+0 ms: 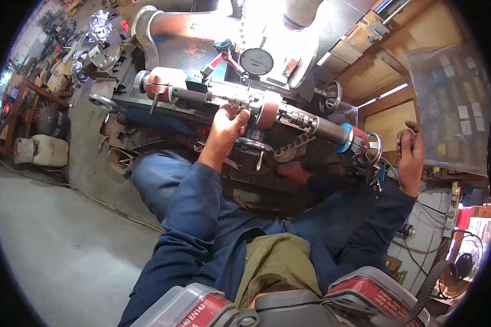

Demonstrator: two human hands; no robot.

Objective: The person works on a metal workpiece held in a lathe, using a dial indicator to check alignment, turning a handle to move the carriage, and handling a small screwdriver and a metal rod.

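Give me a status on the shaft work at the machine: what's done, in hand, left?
Done: the long grey steel shaft lies mounted across the machine, and the round white-faced dial gauge sits just above it. In hand: the left hand grips the shaft's ribbed middle; the right hand is closed, raised beside the small round handwheel, not touching it. Left: cannot tell; the gauge's reading is unreadable.

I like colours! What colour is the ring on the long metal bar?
Bright blue ring, seen clearest from the head view.
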